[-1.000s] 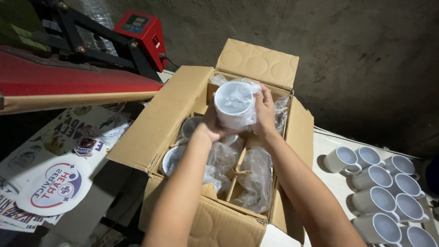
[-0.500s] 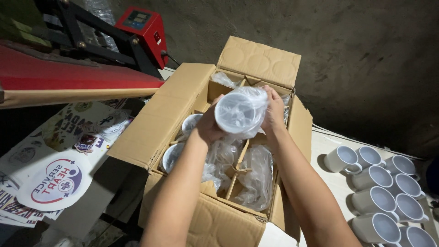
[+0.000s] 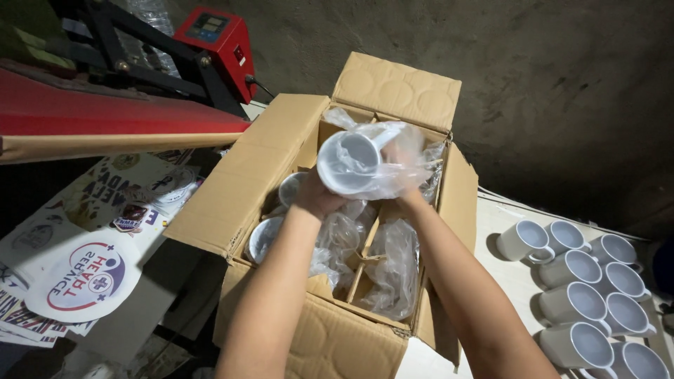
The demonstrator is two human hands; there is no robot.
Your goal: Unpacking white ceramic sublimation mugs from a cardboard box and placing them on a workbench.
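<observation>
Both my hands hold one white mug [image 3: 349, 165] above an open cardboard box [image 3: 232, 203]. The mug lies on its side with its mouth toward me, half out of a clear plastic bag [image 3: 411, 163]. My left hand [image 3: 317, 198] grips the mug from below. My right hand [image 3: 401, 179] is behind the mug, mostly hidden by the bag, and holds the plastic. Inside the box, card dividers [image 3: 359, 263] separate more white mugs [image 3: 265, 237] and crumpled clear bags [image 3: 393, 270].
Several unwrapped white mugs [image 3: 583, 302] stand in rows on the white table at the right. A red heat press [image 3: 210, 35] stands at the back left. Printed sheets and round stickers [image 3: 81, 277] lie on the surface at the left.
The mug has tipped and come up, its mouth now turned toward me. The plastic bag has slid back off its front, toward my right hand.
</observation>
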